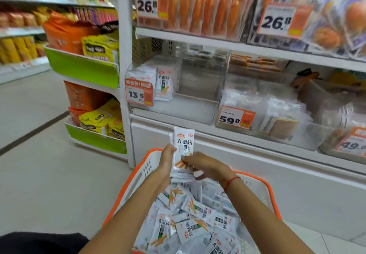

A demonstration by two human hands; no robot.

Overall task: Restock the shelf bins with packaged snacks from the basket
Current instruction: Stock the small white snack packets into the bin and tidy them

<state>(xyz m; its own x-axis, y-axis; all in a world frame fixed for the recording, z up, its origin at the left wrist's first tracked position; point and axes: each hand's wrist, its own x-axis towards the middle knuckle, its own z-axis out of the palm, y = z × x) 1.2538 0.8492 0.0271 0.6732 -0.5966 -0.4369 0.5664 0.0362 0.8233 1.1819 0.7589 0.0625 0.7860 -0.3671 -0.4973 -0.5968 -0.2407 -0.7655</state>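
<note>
With both hands' fingers gripping the white snack packets (pixel 183 152), square the stack before seating it upright in the clear bin (pixel 190 103).

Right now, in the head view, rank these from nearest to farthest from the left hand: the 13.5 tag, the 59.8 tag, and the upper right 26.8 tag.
From the left hand:
1. 13.5 tag, straight above, lower bin front.
2. 59.8 tag, up and to the right.
3. 26.8 tag, far upper right, top shelf.
</note>
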